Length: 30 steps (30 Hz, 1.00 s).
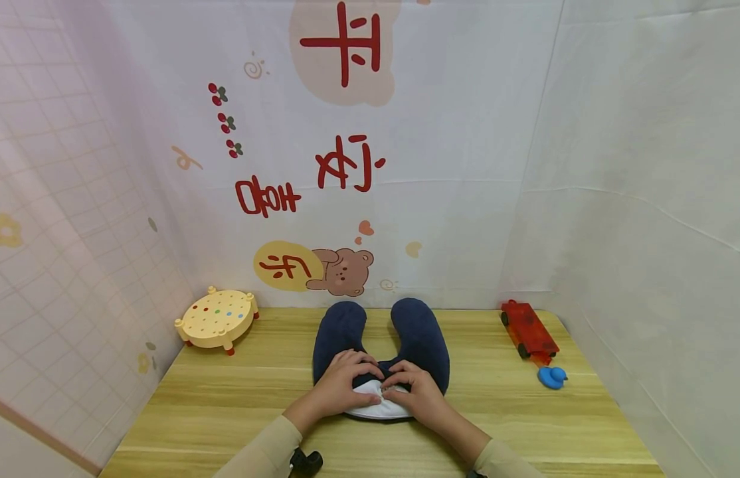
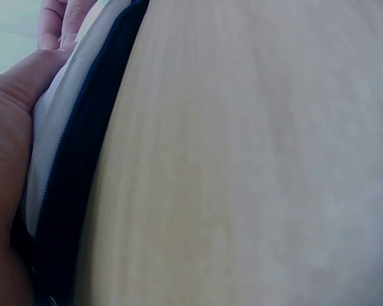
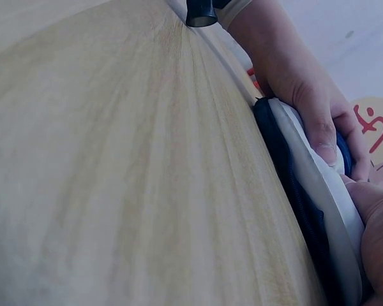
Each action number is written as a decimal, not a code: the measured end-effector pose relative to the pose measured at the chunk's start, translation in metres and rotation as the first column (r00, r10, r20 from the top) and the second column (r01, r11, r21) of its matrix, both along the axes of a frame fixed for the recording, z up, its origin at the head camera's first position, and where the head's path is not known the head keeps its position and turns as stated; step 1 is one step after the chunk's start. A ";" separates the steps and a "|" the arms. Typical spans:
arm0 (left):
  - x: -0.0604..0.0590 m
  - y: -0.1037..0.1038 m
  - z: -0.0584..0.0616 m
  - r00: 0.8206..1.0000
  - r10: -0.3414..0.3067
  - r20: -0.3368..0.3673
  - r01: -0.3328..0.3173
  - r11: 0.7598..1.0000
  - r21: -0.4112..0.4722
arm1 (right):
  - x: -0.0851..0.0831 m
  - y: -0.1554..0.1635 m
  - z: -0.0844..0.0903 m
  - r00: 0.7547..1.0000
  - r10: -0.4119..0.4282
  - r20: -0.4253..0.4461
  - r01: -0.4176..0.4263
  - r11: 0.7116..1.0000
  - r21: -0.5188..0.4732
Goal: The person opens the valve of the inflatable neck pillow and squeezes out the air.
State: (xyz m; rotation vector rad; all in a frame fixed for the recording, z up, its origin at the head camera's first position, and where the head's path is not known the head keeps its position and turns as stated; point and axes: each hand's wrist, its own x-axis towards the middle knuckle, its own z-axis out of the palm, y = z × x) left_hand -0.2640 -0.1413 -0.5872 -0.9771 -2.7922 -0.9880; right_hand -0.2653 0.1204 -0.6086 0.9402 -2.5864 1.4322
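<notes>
- Your navy neck pillow (image 1: 337, 332) lies on the wood-grain surface (image 1: 238, 398), roughly centred in front of you, its rounded end towards you and both arms pointing at the fabric backdrop (image 1: 460, 199)
- That placing seems to suit two-handed work: the edge with the zip teeth (image 2: 55, 159) faces you and looks unzipped, so the white inner part (image 1: 370, 409) is within easy reach
- Your left hand (image 1: 340, 388) and right hand (image 1: 422, 396) meet over that white part from opposite sides; the fingers of both are bent and grasping the pillow there, probably to control the cloth from two sides
- How much cloth each grasp takes in, you cannot tell from these views
- The arm tips lie near the backdrop, so pushing forward looks tight; the strip on your side gives more room
- Sideways there is space too: the yellow stool (image 1: 217, 318) sits well apart at the left, the red toy cart (image 1: 528, 328) and blue duck (image 1: 551, 378) well apart at the right
</notes>
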 end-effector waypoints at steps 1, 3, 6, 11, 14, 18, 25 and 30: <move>0.000 0.000 0.000 1.000 -0.001 -0.002 0.001 1.000 0.001 | 0.000 0.000 0.000 1.000 0.000 0.001 0.000 1.000 0.000; 0.000 0.000 0.000 1.000 0.001 -0.001 -0.001 1.000 0.000 | 0.000 0.000 0.000 1.000 -0.001 0.003 0.001 1.000 0.001; 0.000 0.000 -0.001 1.000 0.008 0.009 -0.008 1.000 -0.002 | 0.000 0.000 0.000 1.000 -0.001 0.004 0.001 1.000 0.002; 0.000 0.000 -0.001 1.000 0.005 0.007 -0.005 1.000 0.002 | 0.000 0.000 0.000 1.000 0.000 0.000 0.000 1.000 0.002; 0.000 0.001 0.000 1.000 0.001 -0.001 -0.001 1.000 0.008 | 0.000 0.000 0.000 1.000 0.000 0.003 0.000 1.000 0.004; 0.000 0.001 0.000 1.000 0.000 -0.003 0.000 1.000 0.016 | 0.000 0.000 -0.001 1.000 -0.001 0.007 0.001 1.000 0.011; 0.000 0.000 -0.001 1.000 0.004 0.025 -0.004 1.000 0.024 | 0.000 0.001 -0.001 1.000 -0.002 0.009 0.002 1.000 0.020; 0.000 0.001 -0.001 1.000 0.001 0.026 -0.002 1.000 0.028 | 0.000 0.001 0.000 1.000 -0.002 0.011 0.002 1.000 0.020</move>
